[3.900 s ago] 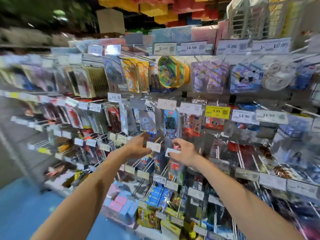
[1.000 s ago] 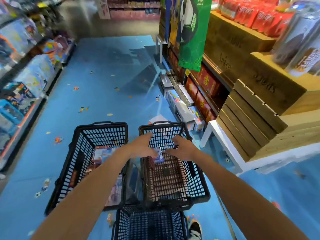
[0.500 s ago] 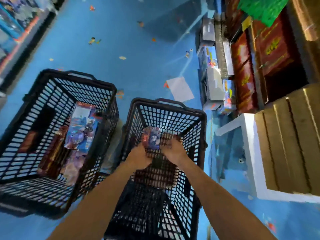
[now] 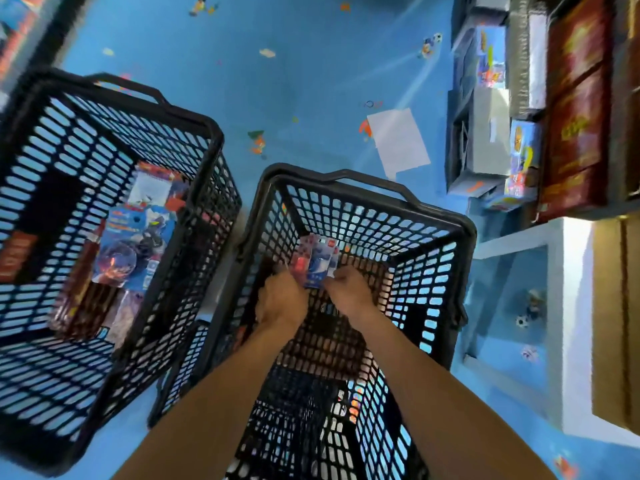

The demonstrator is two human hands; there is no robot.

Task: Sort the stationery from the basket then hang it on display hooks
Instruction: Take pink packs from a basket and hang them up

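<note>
Left hand [image 4: 282,300]: forearm enters from the seven o'clock edge of the view and reaches down into the centre basket [image 4: 440,216]. The back of the hand faces the camera, with the fingers curled on the left edge of the stationery packs [image 4: 313,264]. Right hand [image 4: 349,293]: forearm enters from five o'clock, and the fingers and thumb pinch the lower right corner of the same packs. The two hands are close together with only the packs between them.

Stationery packs: a small fan of narrow carded packets, red at the left, blue and white in the middle. They are held upright inside the basket, at twelve o'clock from the hands and below the rim. The print on them is too blurred to read.

Centre basket: black plastic mesh with its handle folded at the far rim, standing on the blue floor [image 4: 277,81].

Second basket [image 4: 207,128]: same type, at nine o'clock from the hands. It contains larger blister packs [image 4: 138,237] in blue, white and red, text illegible.

White sheet [image 4: 398,143]: on the floor at one o'clock. Red cartons [image 4: 575,133] at two o'clock bear gold markings, unreadable.
</note>
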